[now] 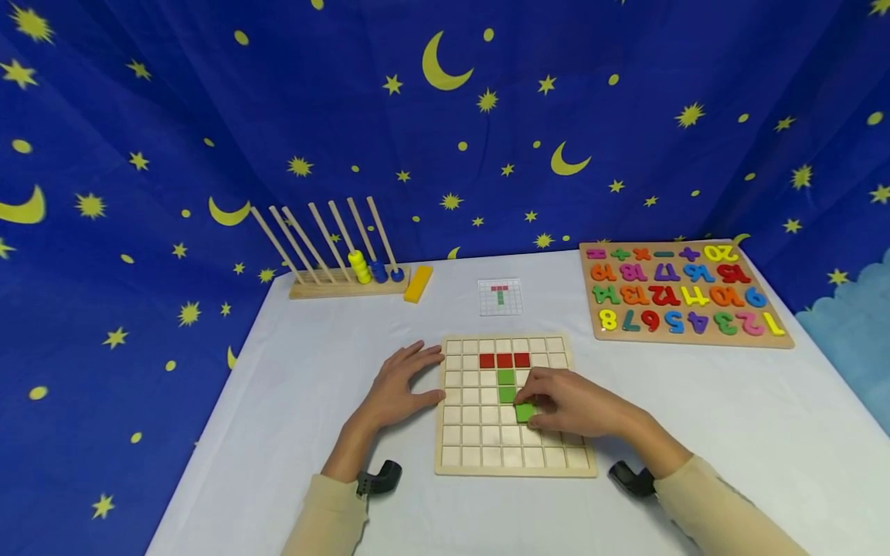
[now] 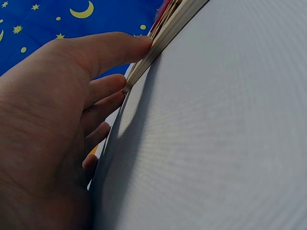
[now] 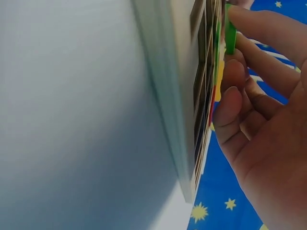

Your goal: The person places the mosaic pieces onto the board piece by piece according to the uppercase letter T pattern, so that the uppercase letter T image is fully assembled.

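A pale wooden grid board (image 1: 473, 436) lies on the white table. Three red square tiles (image 1: 504, 361) form a row near its far side, with two green square tiles (image 1: 506, 378) in a column beneath the middle one. My right hand (image 1: 577, 403) pinches another green tile (image 1: 524, 413) between thumb and fingers, just above the board; the right wrist view shows this tile (image 3: 230, 36) edge-on, apart from the board. My left hand (image 1: 402, 386) touches the board's left edge with thumb and fingertips, its fingers fairly straight.
A small pattern card (image 1: 500, 297) showing a red and green T lies beyond the board. Back left stand a wooden peg abacus (image 1: 334, 287) with yellow and blue beads and a yellow-orange block (image 1: 418, 284). A number puzzle board (image 1: 688, 337) lies at the right.
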A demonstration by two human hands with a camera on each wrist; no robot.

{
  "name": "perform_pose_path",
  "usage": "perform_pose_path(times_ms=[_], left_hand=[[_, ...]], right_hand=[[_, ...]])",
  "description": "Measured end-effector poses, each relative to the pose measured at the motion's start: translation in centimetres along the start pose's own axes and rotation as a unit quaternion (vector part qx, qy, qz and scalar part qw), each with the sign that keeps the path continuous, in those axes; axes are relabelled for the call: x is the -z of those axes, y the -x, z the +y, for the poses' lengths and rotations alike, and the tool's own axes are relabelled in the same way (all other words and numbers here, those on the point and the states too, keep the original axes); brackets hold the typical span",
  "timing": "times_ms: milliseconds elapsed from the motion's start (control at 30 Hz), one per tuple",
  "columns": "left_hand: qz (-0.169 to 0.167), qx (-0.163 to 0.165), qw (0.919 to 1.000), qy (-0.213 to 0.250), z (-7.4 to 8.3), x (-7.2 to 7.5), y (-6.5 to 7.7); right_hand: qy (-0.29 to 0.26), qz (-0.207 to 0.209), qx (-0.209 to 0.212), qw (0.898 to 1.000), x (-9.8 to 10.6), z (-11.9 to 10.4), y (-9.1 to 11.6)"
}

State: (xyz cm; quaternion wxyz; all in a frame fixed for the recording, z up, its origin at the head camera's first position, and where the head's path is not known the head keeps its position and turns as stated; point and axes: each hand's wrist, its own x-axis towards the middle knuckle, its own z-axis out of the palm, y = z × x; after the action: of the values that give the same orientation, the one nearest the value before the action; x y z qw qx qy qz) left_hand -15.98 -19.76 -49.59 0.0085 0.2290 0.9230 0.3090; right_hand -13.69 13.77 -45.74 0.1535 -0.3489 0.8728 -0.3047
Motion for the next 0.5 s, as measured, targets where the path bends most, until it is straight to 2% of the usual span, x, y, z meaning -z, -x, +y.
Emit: perform_pose_path(times_ms=[167,500], left_hand=[[-0.003,-0.004,1.0000,0.003,0.2,0.0,0.1],[-0.002,0.004,1.0000,0.001,0.2,0.1,0.0]], right_hand=[[0.007,-0.008,0.003,1.000,-0.4,-0.5,-0.6],[0.045,0.000,0.007,0.999,-0.9,-0.8,-1.5]])
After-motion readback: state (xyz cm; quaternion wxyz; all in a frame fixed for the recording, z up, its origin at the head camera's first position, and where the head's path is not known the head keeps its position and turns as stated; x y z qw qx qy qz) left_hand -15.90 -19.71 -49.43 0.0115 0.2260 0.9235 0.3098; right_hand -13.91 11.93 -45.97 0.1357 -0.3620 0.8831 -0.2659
